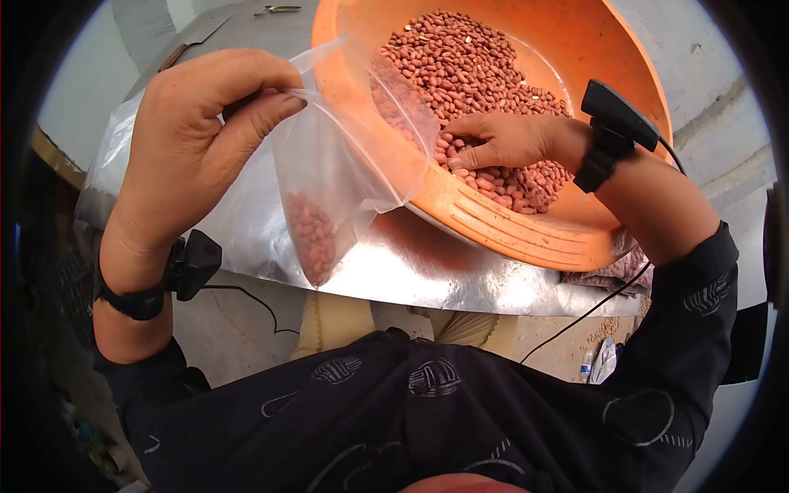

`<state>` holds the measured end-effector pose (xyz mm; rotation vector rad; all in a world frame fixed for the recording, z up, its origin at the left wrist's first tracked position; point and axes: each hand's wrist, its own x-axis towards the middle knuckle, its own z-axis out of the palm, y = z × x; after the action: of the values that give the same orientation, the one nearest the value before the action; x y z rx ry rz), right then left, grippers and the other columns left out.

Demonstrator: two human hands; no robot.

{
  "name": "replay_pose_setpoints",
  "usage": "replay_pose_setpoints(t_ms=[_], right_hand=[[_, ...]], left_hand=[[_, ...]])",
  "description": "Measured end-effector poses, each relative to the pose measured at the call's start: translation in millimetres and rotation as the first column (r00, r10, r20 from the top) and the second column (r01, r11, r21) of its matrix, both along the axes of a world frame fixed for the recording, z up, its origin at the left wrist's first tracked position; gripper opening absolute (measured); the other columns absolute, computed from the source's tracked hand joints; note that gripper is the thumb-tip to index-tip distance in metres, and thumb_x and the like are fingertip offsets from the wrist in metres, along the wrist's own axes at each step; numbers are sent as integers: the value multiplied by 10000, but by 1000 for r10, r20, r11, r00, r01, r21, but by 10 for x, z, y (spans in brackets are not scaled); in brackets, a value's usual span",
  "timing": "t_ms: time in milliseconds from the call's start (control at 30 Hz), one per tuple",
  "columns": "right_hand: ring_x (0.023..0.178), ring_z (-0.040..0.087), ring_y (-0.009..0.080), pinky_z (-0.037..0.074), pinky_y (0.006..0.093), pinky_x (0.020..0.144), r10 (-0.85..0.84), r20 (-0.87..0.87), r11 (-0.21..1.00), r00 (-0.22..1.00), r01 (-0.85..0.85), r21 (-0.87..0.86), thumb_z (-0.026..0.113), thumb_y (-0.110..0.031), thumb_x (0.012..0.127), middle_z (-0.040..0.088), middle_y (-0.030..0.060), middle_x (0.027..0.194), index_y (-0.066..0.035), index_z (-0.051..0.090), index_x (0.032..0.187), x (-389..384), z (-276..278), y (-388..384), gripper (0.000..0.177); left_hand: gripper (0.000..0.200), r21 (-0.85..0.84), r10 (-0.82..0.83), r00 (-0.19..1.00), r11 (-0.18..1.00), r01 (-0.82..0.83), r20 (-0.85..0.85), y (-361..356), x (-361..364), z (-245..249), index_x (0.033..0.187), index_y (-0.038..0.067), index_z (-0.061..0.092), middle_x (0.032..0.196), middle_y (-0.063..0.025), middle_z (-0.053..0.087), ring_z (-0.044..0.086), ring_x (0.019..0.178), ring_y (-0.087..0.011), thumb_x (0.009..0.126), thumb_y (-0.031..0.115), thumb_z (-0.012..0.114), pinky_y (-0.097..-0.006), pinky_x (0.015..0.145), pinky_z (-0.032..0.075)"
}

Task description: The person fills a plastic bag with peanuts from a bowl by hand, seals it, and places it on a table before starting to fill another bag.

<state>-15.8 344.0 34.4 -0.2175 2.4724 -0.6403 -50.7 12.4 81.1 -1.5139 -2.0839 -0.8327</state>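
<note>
My left hand (218, 123) pinches the rim of a clear plastic bag (329, 152) between thumb and fingers. The bag hangs with its mouth spread, and some reddish peanuts (312, 238) lie in its bottom corner. Beside it stands a large orange basin (485, 222), tilted toward me and holding a big heap of red-skinned peanuts (460, 70). My right hand (509, 140) reaches into the basin, thumb and fingers apart among the nuts near its front wall. Whether any nuts rest under its palm is hidden.
Under the basin is a shiny metal table (468, 287). A knife (193, 41) and a small metal tool (277, 10) lie at the far left. Filled bags (608, 271) sit beneath the basin's right side. A bottle (586, 366) stands on the floor.
</note>
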Motion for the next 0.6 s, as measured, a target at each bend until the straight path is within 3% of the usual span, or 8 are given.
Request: replay_pose_setpoints(t_ms=[67,133,167,267,367,467,500,600], right_hand=[[744,623,140,526,273,660,10,22,999,1000,-9,-33,629,-244,906,614,56,839,-30,525,1187,79,38,-70,367],[580,585,95,503,239,516,54,-96,999,994,-53,9,594,-148,904,562,11,691,-38,535,1106,180,74,-181,237],[617,594,96,503,239,545,-41,-48,999,998,42,15,540,-84,879,563,24,673,-47,549,1064,260,200,-273,189],[615,564,84,470,245,544,-202,18,978,979,201,65,539,-66,860,549,16,646,-37,583,963,280,250,-308,116],[581,507,66,421,248,512,-15,-226,1000,974,21,22,535,-40,831,523,1,622,-28,583,837,148,93,-53,50],[576,493,115,421,299,523,-37,-320,999,947,40,1,593,-89,799,532,23,634,-37,587,760,72,224,16,65],[539,439,40,370,235,474,-91,-332,996,939,85,-33,541,-39,823,464,-33,612,-34,540,752,136,348,-104,71],[516,434,28,344,205,447,-69,-397,980,915,-13,-200,548,-57,846,455,-46,603,-59,552,748,96,623,-230,98]], left_hand=[[70,6,-1,1000,1000,2,-19,10,8,4,917,-13,639,758,-51,596,520,628,-124,852,12,644,-246,588,426],[74,16,5,1000,1000,-5,-27,12,26,1,919,-13,640,763,-57,600,525,640,-133,850,14,648,-253,597,427],[76,23,5,1000,1000,-4,-12,10,39,-4,920,-12,641,765,-59,603,530,646,-138,849,12,649,-254,598,428],[83,35,5,1000,999,-5,-4,-12,68,-14,924,-9,642,772,-65,613,547,667,-150,843,7,654,-257,604,432],[89,38,-1,999,999,3,-47,-43,64,-26,927,-9,643,782,-68,622,563,686,-157,840,2,657,-258,610,437],[97,40,-11,998,999,13,-60,-64,71,-37,934,-11,643,789,-71,628,575,694,-163,839,1,659,-259,619,447],[98,39,-13,998,999,15,-60,-69,70,-39,935,-13,644,790,-73,630,579,695,-165,839,1,659,-260,624,452],[101,24,-6,997,1000,8,-71,-73,61,-29,935,-20,644,798,-83,639,589,698,-173,838,2,660,-268,639,469]])
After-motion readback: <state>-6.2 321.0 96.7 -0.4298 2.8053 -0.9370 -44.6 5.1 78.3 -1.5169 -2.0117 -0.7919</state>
